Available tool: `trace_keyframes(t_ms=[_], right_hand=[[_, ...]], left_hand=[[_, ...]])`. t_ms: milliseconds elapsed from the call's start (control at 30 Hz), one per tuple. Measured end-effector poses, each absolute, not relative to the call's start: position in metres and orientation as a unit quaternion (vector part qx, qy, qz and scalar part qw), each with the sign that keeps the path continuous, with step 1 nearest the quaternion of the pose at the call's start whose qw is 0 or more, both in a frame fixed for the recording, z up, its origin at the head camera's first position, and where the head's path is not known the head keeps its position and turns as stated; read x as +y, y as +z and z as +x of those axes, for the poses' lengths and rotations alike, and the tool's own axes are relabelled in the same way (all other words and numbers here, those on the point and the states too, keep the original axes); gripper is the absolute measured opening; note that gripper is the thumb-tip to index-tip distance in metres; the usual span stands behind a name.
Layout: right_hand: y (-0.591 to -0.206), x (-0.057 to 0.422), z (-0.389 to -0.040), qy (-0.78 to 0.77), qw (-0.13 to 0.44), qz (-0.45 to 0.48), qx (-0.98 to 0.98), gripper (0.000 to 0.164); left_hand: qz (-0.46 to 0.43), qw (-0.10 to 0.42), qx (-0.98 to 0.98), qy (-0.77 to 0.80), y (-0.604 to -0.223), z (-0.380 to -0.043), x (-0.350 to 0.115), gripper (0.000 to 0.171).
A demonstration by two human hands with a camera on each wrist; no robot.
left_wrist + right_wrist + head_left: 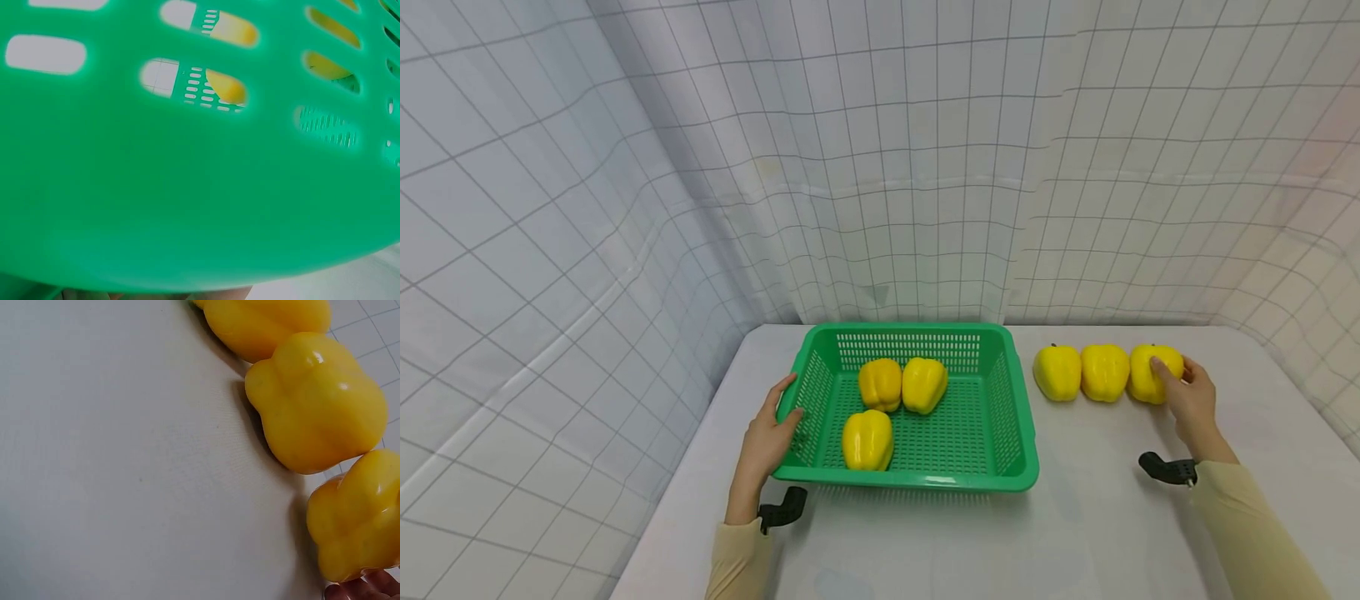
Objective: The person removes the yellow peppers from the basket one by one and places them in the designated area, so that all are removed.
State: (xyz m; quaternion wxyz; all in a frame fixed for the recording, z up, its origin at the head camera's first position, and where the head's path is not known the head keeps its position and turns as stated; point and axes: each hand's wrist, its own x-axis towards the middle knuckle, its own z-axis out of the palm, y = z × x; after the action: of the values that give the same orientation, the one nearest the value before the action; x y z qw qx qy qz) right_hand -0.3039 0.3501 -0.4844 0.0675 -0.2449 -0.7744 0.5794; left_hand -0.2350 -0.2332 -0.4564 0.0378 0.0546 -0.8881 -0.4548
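A green plastic basket [917, 481] holds three yellow bell peppers, one [868, 442] near its front wall and two side by side farther back. My left hand [765, 442] grips the basket's left rim, thumb over the inner side; its slotted wall fills the left wrist view. To the right of the basket, three more yellow bell peppers stand in a row on the table. My right hand [1193, 404] holds the rightmost bell pepper [1142, 377], thumb across its front and fingers round its right side. In the right wrist view, fingertips [356, 590] show at that pepper's lower edge.
The middle pepper [1105, 372] of the row sits close beside the held one, with the left one [1057, 372] next to it. White table surface [1075, 517] lies in front of the row. A white grid-patterned curtain [925, 167] hangs behind and along the sides.
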Motion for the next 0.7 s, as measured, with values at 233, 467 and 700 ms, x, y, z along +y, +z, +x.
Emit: trace_keyframes(t_ms=[233,467,700], right_hand=[[-0.4856,0.3500,-0.3032,0.580,0.054,-0.246,-0.775,0.087],[-0.4885,0.3514,-0.3041,0.575,0.050,-0.250,-0.777,0.087],[-0.4925,0.3524,-0.3064,0.572,0.052,-0.251,-0.779,0.088]], left_hand=[[0.053,0.041,-0.889,-0.454,-0.4553,-0.2350,-0.2327,0.054],[0.050,0.044,-0.889,-0.452,-0.4555,-0.2359,-0.2326,0.053],[0.054,0.039,-0.889,-0.453,-0.4565,-0.2354,-0.2333,0.054]])
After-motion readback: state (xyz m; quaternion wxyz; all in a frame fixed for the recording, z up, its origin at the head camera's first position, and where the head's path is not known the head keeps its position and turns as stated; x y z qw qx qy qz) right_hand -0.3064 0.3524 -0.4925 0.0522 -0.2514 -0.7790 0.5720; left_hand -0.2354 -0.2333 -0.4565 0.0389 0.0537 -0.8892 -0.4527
